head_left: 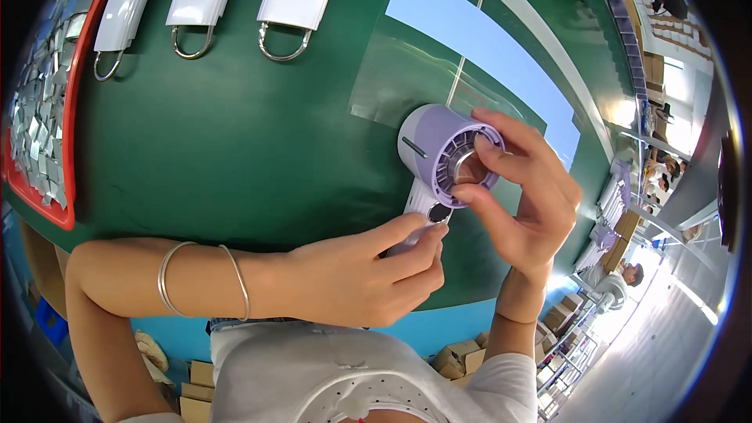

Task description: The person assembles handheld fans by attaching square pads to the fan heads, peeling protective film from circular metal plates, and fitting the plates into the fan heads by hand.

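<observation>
A purple and white handheld fan (427, 135) is tilted over the green table, its round head facing me. My left hand (384, 274) wraps its fingers round the fan's pale handle (419, 200), just below a dark round button (439, 212). My right hand (536, 188) is at the front of the fan head, thumb and index finger pinching a round silver disc (467, 166) at the centre of the ring of blades. Another right fingertip rests by the head's upper rim. The lower end of the handle is hidden by my left hand.
A red-rimmed tray (72, 110) full of small silvery pieces stands at the left edge of the green table (196, 157). Several white strips with metal loops (298, 0) lie at the far left. A clear sheet (384, 86) lies beyond the fan. People and shelves appear at the right.
</observation>
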Available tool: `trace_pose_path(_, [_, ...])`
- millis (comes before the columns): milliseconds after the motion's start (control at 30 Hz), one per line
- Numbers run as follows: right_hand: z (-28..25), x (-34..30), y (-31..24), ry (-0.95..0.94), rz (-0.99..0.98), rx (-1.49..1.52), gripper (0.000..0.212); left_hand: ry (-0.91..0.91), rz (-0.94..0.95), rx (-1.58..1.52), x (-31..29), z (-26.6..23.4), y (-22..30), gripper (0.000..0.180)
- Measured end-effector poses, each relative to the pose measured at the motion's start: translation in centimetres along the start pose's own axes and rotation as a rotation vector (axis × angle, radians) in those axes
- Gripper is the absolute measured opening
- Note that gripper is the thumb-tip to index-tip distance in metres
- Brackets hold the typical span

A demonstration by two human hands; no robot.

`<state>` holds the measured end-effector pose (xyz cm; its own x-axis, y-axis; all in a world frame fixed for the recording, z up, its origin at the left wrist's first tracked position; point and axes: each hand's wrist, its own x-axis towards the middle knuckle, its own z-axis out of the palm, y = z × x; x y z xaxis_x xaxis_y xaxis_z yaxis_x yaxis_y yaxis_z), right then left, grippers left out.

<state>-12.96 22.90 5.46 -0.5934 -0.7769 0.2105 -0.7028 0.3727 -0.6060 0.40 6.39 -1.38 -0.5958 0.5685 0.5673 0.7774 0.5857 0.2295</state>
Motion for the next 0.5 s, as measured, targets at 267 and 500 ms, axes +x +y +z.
trace_pose_path(267, [0.8, -0.5, -0.3, 0.067, 0.035, 0.028, 0.035, -0.005, 0.041, 0.067, -0.1, -0.5, -0.2, 0.02])
trace_pose_path(500, [2.0, -0.7, -1.1, 0.127, 0.016, -0.059, 0.079, 0.011, 0.069, 0.094, -0.8, -1.2, -0.9, 0.023])
